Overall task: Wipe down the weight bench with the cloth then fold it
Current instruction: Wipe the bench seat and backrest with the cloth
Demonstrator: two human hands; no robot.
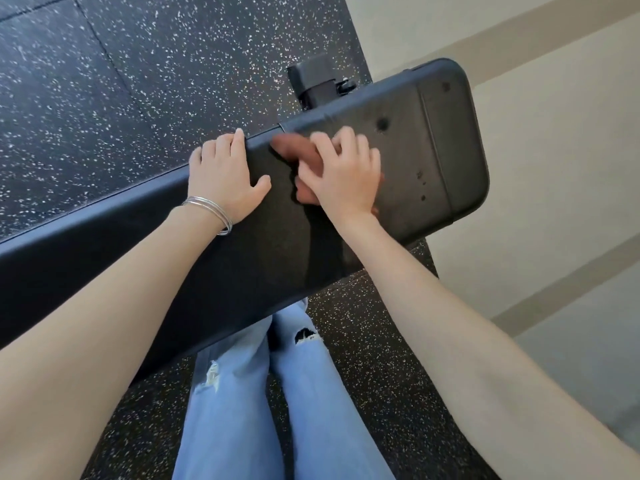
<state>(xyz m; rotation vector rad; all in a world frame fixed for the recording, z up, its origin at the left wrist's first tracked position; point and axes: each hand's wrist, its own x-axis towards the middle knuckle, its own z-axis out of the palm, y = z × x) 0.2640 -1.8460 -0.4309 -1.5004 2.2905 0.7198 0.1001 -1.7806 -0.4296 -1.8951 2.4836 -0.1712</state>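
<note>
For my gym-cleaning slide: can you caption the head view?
Right hand holds a brown cloth against the black bench while the left hand rests on its far edge.

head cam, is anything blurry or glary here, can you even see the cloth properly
In the head view the right hand and the reddish cloth under it are motion-smeared, so the cloth's edges are unclear; the left hand, resting on the bench, is sharp; the bench pad shows a soft sheen, no harsh glare; the wide-angle lens stretches things near the frame's edges.
</note>
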